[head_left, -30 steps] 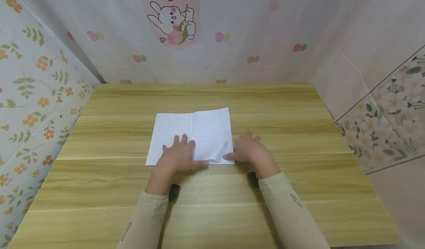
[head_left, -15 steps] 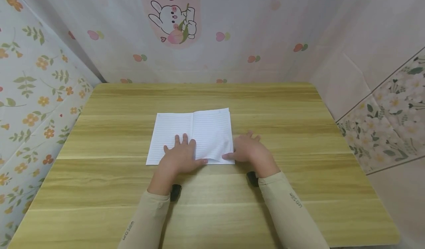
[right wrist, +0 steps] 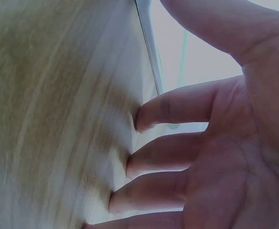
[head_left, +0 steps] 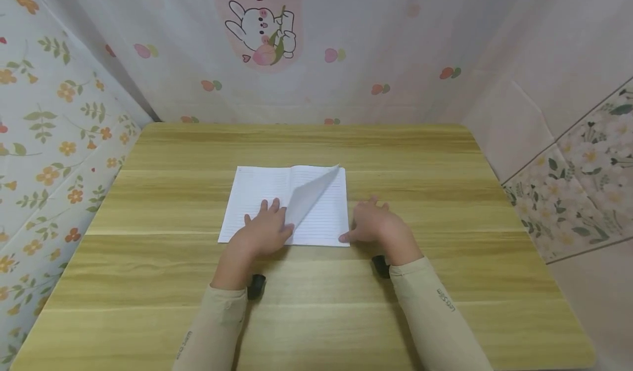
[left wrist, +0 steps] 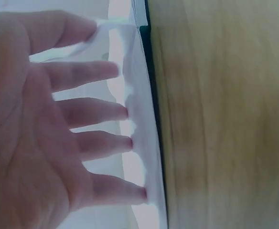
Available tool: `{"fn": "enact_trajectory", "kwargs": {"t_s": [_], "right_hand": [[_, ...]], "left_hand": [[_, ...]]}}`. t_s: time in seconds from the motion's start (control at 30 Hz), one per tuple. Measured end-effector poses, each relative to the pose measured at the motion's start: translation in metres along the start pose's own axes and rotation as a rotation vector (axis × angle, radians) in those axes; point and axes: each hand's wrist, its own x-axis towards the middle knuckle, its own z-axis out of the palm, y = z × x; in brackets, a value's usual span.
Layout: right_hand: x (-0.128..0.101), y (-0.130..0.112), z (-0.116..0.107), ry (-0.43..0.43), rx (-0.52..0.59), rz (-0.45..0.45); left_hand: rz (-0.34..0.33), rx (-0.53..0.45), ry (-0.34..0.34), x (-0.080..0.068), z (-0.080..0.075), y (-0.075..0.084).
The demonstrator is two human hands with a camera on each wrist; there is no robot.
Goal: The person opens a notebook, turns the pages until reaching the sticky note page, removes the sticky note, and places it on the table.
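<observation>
Near the middle of the bench (head_left: 316, 327) lies the spread notebook (head_left: 328, 225), its left page (head_left: 254, 187) flat. Over that page's near part the left hand (head_left: 262, 234) rests, fingers straight and spaced, curled around nothing, the thumb touching the edge of a raised leaf (head_left: 307, 196). The leaf slants from the spine, its far corner peaking above the right page (head_left: 333, 209). On that page's near right corner sits the thumb of the right hand (head_left: 373, 222), which grips nothing; its fingers reach down to the bench just beside. The step looks like a page turn, partway through; the next move seems to call for the left hand sweeping the leaf over and smoothing it.
</observation>
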Motion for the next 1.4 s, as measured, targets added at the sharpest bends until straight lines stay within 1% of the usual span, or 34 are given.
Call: {"fn": "enact_trajectory", "kwargs": {"t_s": [0.07,0.13,0.2,0.23,0.27,0.3,0.33,0.37,0.4,0.43,0.47,0.5,0.57,0.63,0.67,0.8,0.87,0.97,1.1,1.23,1.4], "right_hand": [[-0.001,-0.001,0.000,-0.006,-0.004,0.000],[-0.001,-0.002,0.000,-0.010,-0.011,0.000],[-0.001,-0.003,0.001,-0.009,-0.012,-0.003],[-0.001,-0.003,0.001,-0.009,-0.013,-0.005],[-0.001,-0.003,0.000,-0.008,-0.014,-0.006],[-0.001,-0.003,0.000,-0.006,-0.015,-0.006],[0.000,-0.003,0.000,-0.005,-0.019,-0.006],[0.000,-0.002,0.000,-0.002,-0.019,-0.007],[0.000,-0.002,-0.001,0.000,-0.019,-0.007],[0.000,-0.002,-0.001,0.001,-0.021,-0.008],[0.000,-0.001,-0.001,0.003,-0.025,-0.008],[0.000,-0.001,0.000,0.006,-0.025,-0.007],[0.000,0.000,0.000,0.004,-0.023,-0.007],[0.000,0.000,0.001,0.001,-0.021,-0.004],[0.000,0.000,0.001,0.001,-0.019,-0.003],[0.001,0.001,0.002,0.001,-0.017,0.002],[0.001,0.001,0.002,0.003,-0.016,0.003],[0.001,0.001,0.002,0.005,-0.011,0.002],[0.000,0.001,0.001,-0.001,0.002,0.007],[0.000,0.000,0.000,-0.012,0.002,0.017],[-0.001,-0.001,-0.001,-0.016,0.000,0.019]], "left_hand": [[0.020,-0.061,0.072,-0.002,-0.001,-0.005],[0.030,-0.127,0.181,-0.005,-0.001,-0.009],[0.039,-0.162,0.325,-0.009,-0.002,-0.012],[0.054,-0.142,0.413,-0.011,-0.003,-0.012],[0.064,-0.097,0.492,-0.013,-0.004,-0.012],[0.077,-0.020,0.560,-0.015,-0.005,-0.012],[0.088,0.074,0.612,-0.017,-0.006,-0.011],[0.101,0.187,0.649,-0.018,-0.007,-0.012],[0.113,0.297,0.665,-0.019,-0.007,-0.012],[0.129,0.401,0.661,-0.020,-0.008,-0.012],[0.143,0.475,0.628,-0.021,-0.008,-0.012],[0.151,0.526,0.582,-0.022,-0.008,-0.012],[0.147,0.566,0.481,-0.024,-0.007,-0.010],[0.112,0.550,0.401,-0.024,-0.005,-0.007],[0.087,0.536,0.373,-0.025,-0.004,-0.006],[-0.006,0.466,0.287,-0.024,-0.001,-0.001],[-0.023,0.438,0.246,-0.022,0.000,-0.001],[-0.014,0.376,0.171,-0.019,0.001,0.000],[0.016,0.263,0.097,-0.012,0.004,-0.002],[0.031,0.192,0.062,-0.010,0.006,-0.004],[0.034,0.154,0.034,-0.009,0.007,-0.003]]}}
